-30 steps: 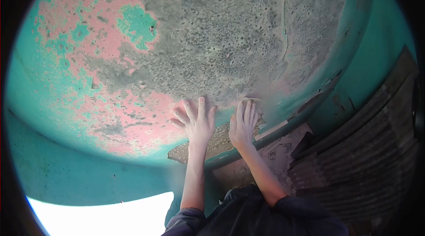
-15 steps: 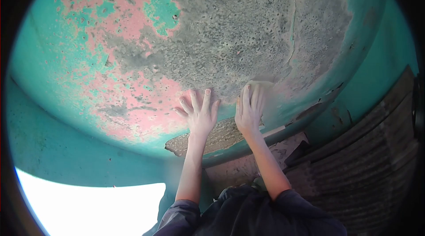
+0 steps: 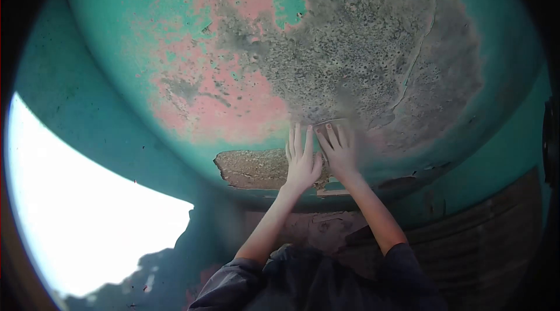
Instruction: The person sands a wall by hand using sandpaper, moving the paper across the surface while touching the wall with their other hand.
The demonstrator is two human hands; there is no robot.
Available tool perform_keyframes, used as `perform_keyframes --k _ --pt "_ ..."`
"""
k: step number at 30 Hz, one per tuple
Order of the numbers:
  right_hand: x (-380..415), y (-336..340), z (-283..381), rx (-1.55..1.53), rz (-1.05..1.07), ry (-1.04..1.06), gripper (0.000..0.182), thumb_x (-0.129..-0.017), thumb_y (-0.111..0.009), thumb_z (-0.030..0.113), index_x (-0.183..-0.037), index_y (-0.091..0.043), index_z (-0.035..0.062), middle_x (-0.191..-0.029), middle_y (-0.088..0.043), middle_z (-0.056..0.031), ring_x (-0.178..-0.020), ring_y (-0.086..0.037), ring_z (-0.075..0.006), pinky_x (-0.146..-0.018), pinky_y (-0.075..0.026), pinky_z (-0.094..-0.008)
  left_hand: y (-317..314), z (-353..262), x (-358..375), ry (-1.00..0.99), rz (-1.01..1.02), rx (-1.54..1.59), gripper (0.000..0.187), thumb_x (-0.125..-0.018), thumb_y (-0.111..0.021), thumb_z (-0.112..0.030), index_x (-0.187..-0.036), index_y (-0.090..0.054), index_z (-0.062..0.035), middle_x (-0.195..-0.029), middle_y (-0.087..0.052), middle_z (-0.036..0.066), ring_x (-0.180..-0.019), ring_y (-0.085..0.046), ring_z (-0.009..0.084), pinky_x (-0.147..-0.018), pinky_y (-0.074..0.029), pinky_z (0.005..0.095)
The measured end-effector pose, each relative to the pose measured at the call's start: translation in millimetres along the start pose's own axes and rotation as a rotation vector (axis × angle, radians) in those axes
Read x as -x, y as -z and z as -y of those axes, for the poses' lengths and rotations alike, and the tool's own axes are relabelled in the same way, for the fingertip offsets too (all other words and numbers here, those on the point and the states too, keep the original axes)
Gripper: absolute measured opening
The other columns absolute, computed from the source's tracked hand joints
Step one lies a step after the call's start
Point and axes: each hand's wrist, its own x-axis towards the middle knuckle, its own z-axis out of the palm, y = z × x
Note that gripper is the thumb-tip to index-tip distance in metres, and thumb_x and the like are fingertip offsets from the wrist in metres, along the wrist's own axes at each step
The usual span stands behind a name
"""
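Note:
A curved wall (image 3: pixel 356 43) fills the upper view, with worn teal paint, pink patches and bare grey, pitted plaster. My right hand (image 3: pixel 341 148) lies on its lower part, fingers extended over a thin sheet that looks like sandpaper (image 3: pixel 330 121). Most of that sheet is hidden under the fingers; only its upper edge shows. Close beside it, my left hand (image 3: pixel 300 159) rests with outstretched fingers against the wall, its fingertips near the sheet's left end. Pale dust coats both hands. Just below the left hand is a broken, rough brown patch (image 3: pixel 251 169).
Bright daylight comes through an opening (image 3: pixel 76 206) at lower left. Corrugated dark sheeting (image 3: pixel 484 235) stands at lower right. A crack (image 3: pixel 417 60) runs down the plaster on the right, and peeling paint (image 3: pixel 414 174) marks the wall's lower edge.
The view has shifted, so the wall patches sit farther right. My left hand has moved close to my right, and the sheet's edge now shows above the right fingers.

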Motion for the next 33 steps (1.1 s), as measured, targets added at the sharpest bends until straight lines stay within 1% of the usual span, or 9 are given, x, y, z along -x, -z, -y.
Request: perform_keyframes --k 4,9,12,15,19,25,28,30,33 --pt "-24.5 20.5 -4.4 0.010 0.034 0.209 0.059 -0.087 -0.052 0.026 -0.145 -0.048 0.0182 -0.155 -0.040 -0.0044 -0.143 -0.035 -0.0244 -0.113 -0.024 -0.0631 -23.0 -19.9 0.9 0.074 -0.031 0.132 0.081 -0.085 -0.054 -0.009 -0.156 -0.016 0.0005 -0.158 -0.003 0.036 -0.147 -0.007 0.0515 -0.117 -0.014 0.0562" --pt "-43.6 33.3 -15.9 0.108 0.128 0.522 0.056 -0.088 -0.052 0.023 -0.144 -0.049 0.0156 -0.153 -0.043 -0.0022 -0.142 -0.038 -0.0180 -0.116 -0.028 -0.0525 -26.0 -15.5 -1.0 0.231 -0.184 0.385 0.098 -0.075 -0.061 -0.012 -0.155 -0.006 0.0039 -0.156 0.005 0.039 -0.146 -0.006 0.0550 -0.118 -0.015 0.0553" --pt "-54.9 33.6 -26.5 0.016 0.085 0.658 0.052 -0.085 -0.054 0.020 -0.134 -0.057 0.0032 -0.145 -0.051 -0.0103 -0.135 -0.047 -0.0263 -0.111 -0.037 -0.0480 -32.2 -12.2 -3.8 0.256 -0.238 0.501 0.105 -0.072 -0.065 -0.015 -0.154 -0.003 0.0058 -0.156 0.007 0.039 -0.146 -0.001 0.0556 -0.118 -0.012 0.0564" --pt "-60.3 43.5 -45.3 0.062 0.156 0.681 0.049 -0.088 -0.051 0.019 -0.136 -0.056 0.0056 -0.147 -0.049 -0.0080 -0.140 -0.042 -0.0218 -0.115 -0.034 -0.0395 -32.0 -21.5 -4.5 0.365 -0.173 0.265 0.108 -0.070 -0.066 -0.017 -0.154 -0.001 0.0071 -0.155 0.008 0.040 -0.145 0.001 0.0568 -0.118 -0.010 0.0577" --pt "-69.1 44.4 -52.0 -0.001 0.146 0.759 0.047 -0.089 -0.051 0.019 -0.132 -0.058 0.0019 -0.145 -0.051 -0.0105 -0.139 -0.043 -0.0232 -0.114 -0.036 -0.0388 -34.1 -39.9 -14.3 0.482 -0.194 0.115 0.109 -0.070 -0.067 -0.018 -0.153 -0.003 0.0081 -0.156 0.005 0.039 -0.144 0.002 0.0584 -0.118 -0.010 0.0590" --pt "-86.8 36.5 -41.8 -0.108 0.204 0.862 0.044 -0.089 -0.051 0.016 -0.131 -0.059 0.0032 -0.145 -0.051 -0.0092 -0.138 -0.044 -0.0243 -0.114 -0.036 -0.0393 -58.8 -12.6 -23.6 0.399 -0.366 0.235 0.095 -0.080 -0.061 -0.011 -0.154 -0.004 0.0073 -0.156 0.002 0.039 -0.144 0.005 0.0578 -0.119 -0.006 0.0568" --pt "-104.4 67.2 -53.4 -0.114 0.183 0.862 0.044 -0.090 -0.053 0.017 -0.132 -0.060 0.0084 -0.145 -0.052 -0.0081 -0.137 -0.046 -0.0239 -0.114 -0.034 -0.0417 -62.1 5.6 -23.4 0.387 -0.393 0.125 0.086 -0.087 -0.056 -0.004 -0.152 -0.003 0.0101 -0.156 0.001 0.039 -0.144 -0.001 0.0589 -0.118 -0.013 0.0580" --pt "-114.9 96.0 -64.4 0.128 -0.092 0.730 0.044 -0.090 -0.054 0.018 -0.134 -0.060 0.0152 -0.146 -0.051 -0.0063 -0.136 -0.047 -0.0217 -0.115 -0.031 -0.0441 -53.7 25.3 -22.5 0.513 -0.613 0.252 0.076 -0.096 -0.050 -0.007 -0.152 -0.002 0.0114 -0.155 0.002 0.039 -0.143 -0.001 0.0592 -0.118 -0.013 0.0578" --pt "-123.3 82.8 -84.0 0.199 -0.232 0.657 0.048 -0.090 -0.054 0.022 -0.137 -0.059 0.0203 -0.146 -0.052 -0.0032 -0.137 -0.046 -0.0196 -0.115 -0.027 -0.0465 -61.4 33.4 -22.6 0.593 -0.625 0.233 0.071 -0.102 -0.045 -0.015 -0.151 -0.002 0.0127 -0.155 0.003 0.040 -0.143 -0.001 0.0594 -0.118 -0.012 0.0584"
